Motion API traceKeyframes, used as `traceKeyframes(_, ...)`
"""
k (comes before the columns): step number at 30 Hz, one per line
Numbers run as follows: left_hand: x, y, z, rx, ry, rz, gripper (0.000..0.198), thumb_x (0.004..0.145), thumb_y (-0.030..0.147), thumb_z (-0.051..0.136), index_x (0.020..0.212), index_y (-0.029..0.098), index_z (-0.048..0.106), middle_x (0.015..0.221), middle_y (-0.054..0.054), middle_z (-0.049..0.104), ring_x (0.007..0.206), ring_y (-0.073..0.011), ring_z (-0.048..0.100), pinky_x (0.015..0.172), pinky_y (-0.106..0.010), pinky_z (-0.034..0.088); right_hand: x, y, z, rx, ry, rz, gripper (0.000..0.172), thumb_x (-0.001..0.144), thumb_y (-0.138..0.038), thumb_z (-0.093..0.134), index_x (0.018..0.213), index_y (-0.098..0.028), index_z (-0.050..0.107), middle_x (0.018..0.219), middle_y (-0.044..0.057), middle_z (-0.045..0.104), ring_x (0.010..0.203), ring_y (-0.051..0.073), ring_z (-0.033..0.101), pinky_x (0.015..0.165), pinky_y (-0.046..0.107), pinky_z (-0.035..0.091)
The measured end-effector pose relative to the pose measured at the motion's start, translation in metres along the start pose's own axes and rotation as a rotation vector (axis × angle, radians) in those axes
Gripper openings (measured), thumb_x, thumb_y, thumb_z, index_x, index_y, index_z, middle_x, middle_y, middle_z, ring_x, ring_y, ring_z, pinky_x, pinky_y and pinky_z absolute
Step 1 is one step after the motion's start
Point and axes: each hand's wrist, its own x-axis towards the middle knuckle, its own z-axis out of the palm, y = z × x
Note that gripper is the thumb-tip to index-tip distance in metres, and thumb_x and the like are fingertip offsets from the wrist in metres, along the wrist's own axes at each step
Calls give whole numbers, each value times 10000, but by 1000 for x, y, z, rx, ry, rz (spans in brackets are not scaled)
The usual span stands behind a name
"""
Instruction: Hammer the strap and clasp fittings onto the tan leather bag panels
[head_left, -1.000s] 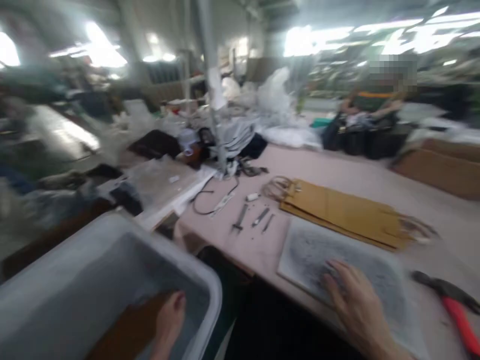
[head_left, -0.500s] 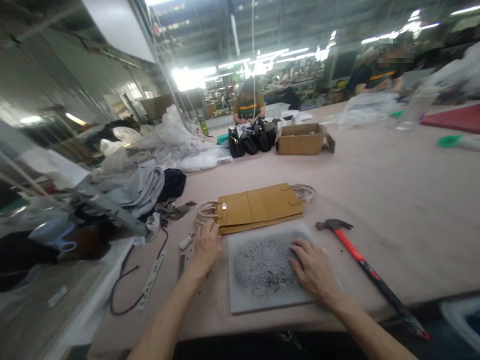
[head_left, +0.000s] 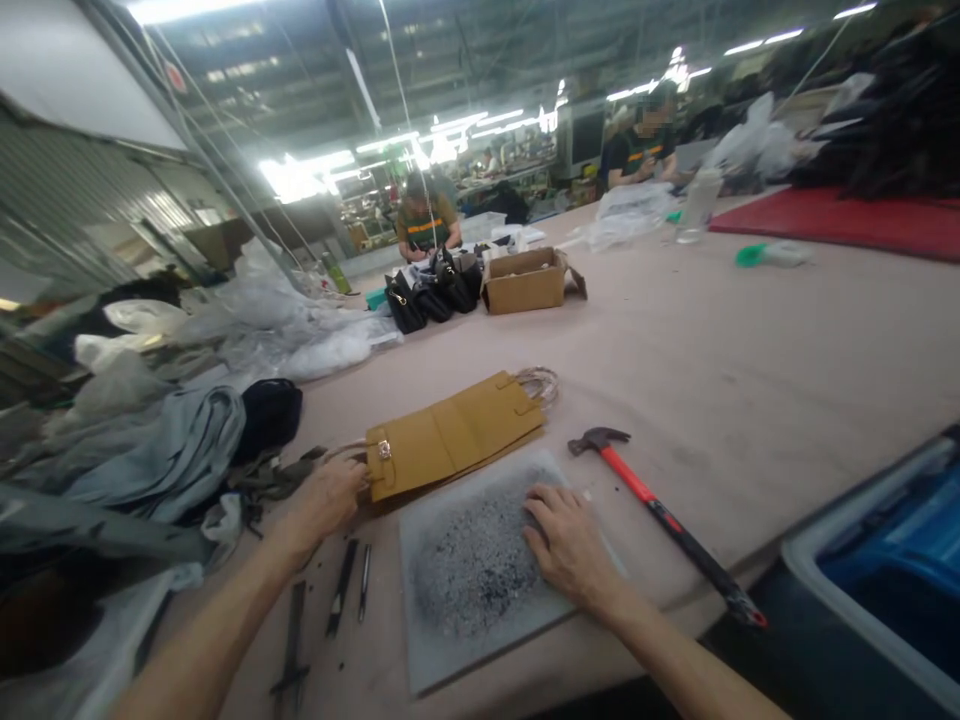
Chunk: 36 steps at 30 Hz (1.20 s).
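- The person's right hand [head_left: 570,545] lay palm down on the pitted grey punching slab [head_left: 450,570], fingers spread and flat, holding nothing.
- The left hand [head_left: 330,497] sat just off the slab's far-left corner. Its fingers were curled against the clasp end of a flat stack of tan leather bag pieces [head_left: 457,435]. Whether it actually pinched the looped cord handle there could not be told.
- The tan stack lay along the slab's far edge, touching or slightly overlapping it, with a second cord loop at its other end.
- A red-handled claw hammer [head_left: 660,512] lay just right of the slab, head pointing away. Its grip reached towards the near edge of the worktop [head_left: 750,380], where a nudge from the right forearm looked likely to tip it off, near the blue bin [head_left: 885,590] further right.
- Slim punches [head_left: 345,585] and a pair of pliers [head_left: 289,640] lay loose to the left of the slab, under the left forearm. A careless sweep of that arm seemed likely to scatter them or jab the skin.
- The slab's near corner seemed to sit close to the worktop's edge, so a hard lean on it might shift it.
- A tug on the cord loop could drag the whole tan stack askew rather than a single piece.
- Well beyond the slab, a co-worker [head_left: 424,215] sat behind black handbags [head_left: 427,295] and a cardboard box [head_left: 523,280].
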Motion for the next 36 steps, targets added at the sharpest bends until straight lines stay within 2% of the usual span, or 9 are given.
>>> traceKeyframes(4, -41, 17, -22, -174, 69, 21, 176, 785, 76, 501, 799, 217, 606, 827, -55, 678, 906, -251, 663, 946, -370, 489, 2, 1, 1, 3, -9, -16, 169, 913, -170, 591, 1052, -195, 685, 1218, 111, 666, 1130, 300, 580, 981, 489, 458)
traceKeyframes(7, -88, 50, -24, -114, 70, -84, 214, 901, 141, 439, 875, 216, 637, 891, -89, 713, 901, -268, 680, 890, -386, 511, 3, 2, 1, 14, -7, -27, 175, 923, -189, 570, 1049, -183, 692, 1228, 132, 665, 1119, 311, 584, 973, 495, 457)
traceKeyframes(12, -144, 160, -11, -296, 116, -95, 288, 929, 164, 472, 1153, 217, 645, 1082, -102, 744, 1013, -268, 702, 942, -419, 534, 3, 7, 4, 135, 31, -16, 189, 937, -254, 560, 1057, -194, 692, 1186, 132, 695, 1116, 321, 598, 987, 511, 456)
traceKeyframes(16, -141, 257, -6, -436, -10, -61, 340, 877, 92, 492, 1180, 196, 604, 1075, -116, 691, 957, -262, 689, 880, -424, 568, 3, 19, 2, 363, 90, 31, 236, 924, -351, 581, 1073, -203, 689, 1138, 122, 720, 1096, 295, 637, 999, 497, 480)
traceKeyframes(19, -133, 300, -1, -412, -183, -7, 309, 813, 54, 505, 1083, 163, 606, 1054, -144, 647, 901, -283, 671, 761, -411, 587, 2, 26, -5, 480, 69, 38, 277, 944, -391, 556, 1123, -216, 673, 1178, 108, 709, 1122, 261, 644, 1012, 466, 496)
traceKeyframes(23, -136, 318, 8, -413, -222, 9, 310, 793, 38, 503, 1067, 152, 594, 1069, -154, 621, 923, -280, 663, 776, -398, 593, -5, 21, -16, 486, 0, -79, 307, 901, -394, 621, 1148, -221, 680, 1267, 116, 665, 1210, 278, 594, 1061, 486, 455)
traceKeyframes(27, -140, 322, 12, -443, -196, 53, 354, 828, 63, 498, 1168, 129, 574, 1098, -173, 615, 950, -297, 663, 802, -428, 600, -8, 0, -20, 344, -128, -259, 292, 866, -317, 654, 1129, -197, 698, 1252, 124, 655, 1205, 300, 562, 1072, 508, 393)
traceKeyframes(32, -142, 321, 15, -467, -185, 100, 336, 871, 125, 534, 1205, 132, 564, 1119, -169, 629, 925, -294, 671, 769, -426, 606, -4, -15, -13, 244, -262, -348, 212, 890, -238, 647, 1092, -219, 709, 1203, 85, 675, 1142, 269, 572, 1035, 485, 379)
traceKeyframes(36, -151, 309, 12, -519, -42, 198, 178, 903, 187, 588, 1079, 163, 591, 1076, -118, 654, 931, -256, 660, 794, -380, 588, -3, -11, -6, 263, -229, -376, 175, 950, -234, 603, 1090, -222, 708, 1190, 83, 682, 1123, 263, 580, 999, 474, 396)
